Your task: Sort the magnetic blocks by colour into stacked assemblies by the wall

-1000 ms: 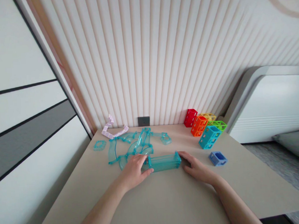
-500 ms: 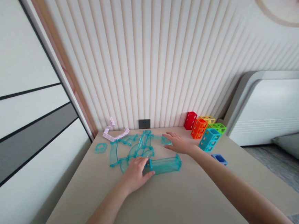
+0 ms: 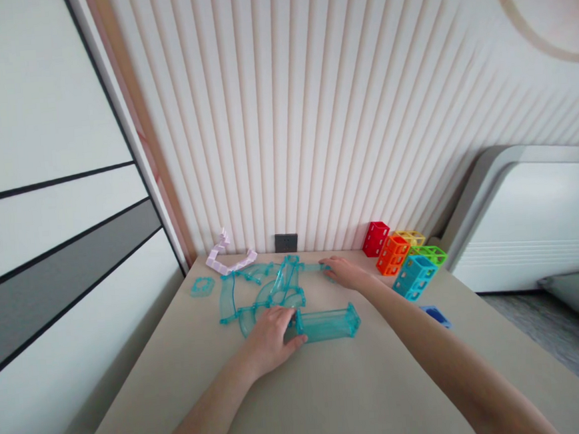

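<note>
The left hand [image 3: 272,339], just below the middle of the frame, is cupped against the left end of a clear teal rectangular tube [image 3: 328,323] lying flat on the beige table [image 3: 334,401]; thumb and fingers are closed around that end, so it is gripping the tube. The right hand [image 3: 344,273] reaches farther up, slightly right of centre, with its fingers laid over a small teal connector piece [image 3: 326,268] at the right edge of the heap of curved teal track pieces [image 3: 265,289]. Whether those fingers have pinched the piece or only rest on it cannot be told from here.

To do this step well, I would judge that the left hand should pin the tube flat and steady so its open right end stays clear and square. The right hand should take the connector by its outer edges, not across its opening, and lift it straight up out of the heap, since the curved tracks beside it lie loose and overlapping and could drag along. The stacked colour cubes [image 3: 403,258] at centre right and the blue block [image 3: 435,314] under the right forearm are near enough to be knocked by a wide sweep
</note>
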The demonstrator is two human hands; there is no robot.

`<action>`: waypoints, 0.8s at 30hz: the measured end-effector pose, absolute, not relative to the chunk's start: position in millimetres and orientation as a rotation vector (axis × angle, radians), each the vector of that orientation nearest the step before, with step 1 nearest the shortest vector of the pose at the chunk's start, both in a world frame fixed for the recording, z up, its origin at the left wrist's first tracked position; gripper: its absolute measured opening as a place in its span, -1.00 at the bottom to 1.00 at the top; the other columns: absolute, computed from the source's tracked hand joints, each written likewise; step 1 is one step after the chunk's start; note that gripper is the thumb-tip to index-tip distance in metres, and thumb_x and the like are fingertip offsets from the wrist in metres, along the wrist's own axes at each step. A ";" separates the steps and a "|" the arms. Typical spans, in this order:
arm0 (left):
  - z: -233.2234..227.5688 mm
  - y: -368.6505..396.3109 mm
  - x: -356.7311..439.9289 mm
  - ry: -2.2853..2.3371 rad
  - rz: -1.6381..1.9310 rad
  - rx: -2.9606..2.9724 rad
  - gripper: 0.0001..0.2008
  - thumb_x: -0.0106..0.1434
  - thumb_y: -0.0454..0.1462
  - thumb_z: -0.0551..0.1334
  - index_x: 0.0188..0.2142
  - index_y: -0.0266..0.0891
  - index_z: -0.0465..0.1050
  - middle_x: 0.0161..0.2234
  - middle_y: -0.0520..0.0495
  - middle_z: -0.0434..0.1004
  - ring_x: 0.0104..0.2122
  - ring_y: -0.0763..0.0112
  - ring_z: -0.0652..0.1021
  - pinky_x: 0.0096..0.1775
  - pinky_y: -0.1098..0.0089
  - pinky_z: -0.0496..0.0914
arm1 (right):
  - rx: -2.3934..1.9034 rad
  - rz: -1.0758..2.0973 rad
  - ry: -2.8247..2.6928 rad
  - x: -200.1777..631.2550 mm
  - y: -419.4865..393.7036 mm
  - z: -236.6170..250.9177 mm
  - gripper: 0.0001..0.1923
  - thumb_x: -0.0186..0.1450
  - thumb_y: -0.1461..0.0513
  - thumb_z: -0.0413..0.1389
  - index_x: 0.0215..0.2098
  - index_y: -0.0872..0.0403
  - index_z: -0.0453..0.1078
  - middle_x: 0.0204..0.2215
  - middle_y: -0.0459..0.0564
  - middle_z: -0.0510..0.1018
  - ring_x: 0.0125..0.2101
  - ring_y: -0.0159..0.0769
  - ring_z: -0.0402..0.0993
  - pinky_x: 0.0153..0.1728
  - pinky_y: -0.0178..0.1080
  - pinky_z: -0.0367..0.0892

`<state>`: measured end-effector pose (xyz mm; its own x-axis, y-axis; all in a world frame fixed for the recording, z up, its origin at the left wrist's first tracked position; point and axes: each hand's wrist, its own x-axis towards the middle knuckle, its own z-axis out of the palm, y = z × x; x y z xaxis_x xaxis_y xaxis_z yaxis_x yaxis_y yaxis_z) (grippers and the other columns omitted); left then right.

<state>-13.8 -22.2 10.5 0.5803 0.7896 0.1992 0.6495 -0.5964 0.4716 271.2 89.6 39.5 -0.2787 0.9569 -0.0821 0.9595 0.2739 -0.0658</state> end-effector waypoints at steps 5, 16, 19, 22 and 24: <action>11.9 -22.0 -14.2 1.175 0.541 2.467 -0.55 0.33 0.00 0.24 0.07 -0.22 0.41 0.01 -0.23 0.56 0.05 0.04 0.51 0.09 0.06 0.38 | 1.871 -0.009 2.470 271.7 96.9 38.9 -0.63 0.48 0.17 -0.01 0.22 -0.05 0.36 0.08 0.14 0.56 0.05 -0.06 0.52 -0.02 -0.17 0.36; 12.5 -22.8 -14.5 1.156 0.559 2.456 -0.59 0.33 -0.01 0.24 0.05 -0.18 0.41 -0.01 -0.19 0.56 0.02 0.06 0.52 0.06 0.08 0.39 | 2.017 0.190 2.276 278.8 109.7 35.3 -0.76 0.48 0.18 0.07 0.05 0.08 0.44 0.03 0.13 0.53 -0.01 -0.13 0.52 0.00 -0.07 0.43; 11.4 -22.7 -14.7 1.158 0.555 2.457 -0.58 0.34 0.01 0.23 0.05 -0.19 0.40 -0.01 -0.20 0.56 0.03 0.05 0.52 0.07 0.08 0.39 | 2.087 0.177 2.175 284.0 113.6 34.4 -0.66 0.43 0.13 0.16 0.12 0.07 0.39 0.08 0.08 0.48 -0.04 -0.16 0.52 -0.05 -0.01 0.49; 10.8 -22.6 -14.7 1.161 0.554 2.452 -0.58 0.34 0.02 0.22 0.04 -0.18 0.41 -0.02 -0.20 0.56 0.02 0.05 0.52 0.06 0.06 0.40 | 2.146 0.132 2.090 286.5 117.7 36.0 -0.66 0.43 0.13 0.15 0.12 0.08 0.38 0.08 0.09 0.48 -0.04 -0.15 0.52 -0.05 -0.01 0.49; 11.1 -22.8 -14.7 1.166 0.554 2.444 -0.59 0.33 0.01 0.23 0.04 -0.17 0.41 -0.01 -0.20 0.56 0.02 0.05 0.52 0.06 0.06 0.40 | 2.173 0.088 2.051 286.2 119.9 38.5 -0.66 0.43 0.13 0.15 0.13 0.08 0.38 0.08 0.09 0.48 -0.04 -0.15 0.52 -0.05 -0.01 0.49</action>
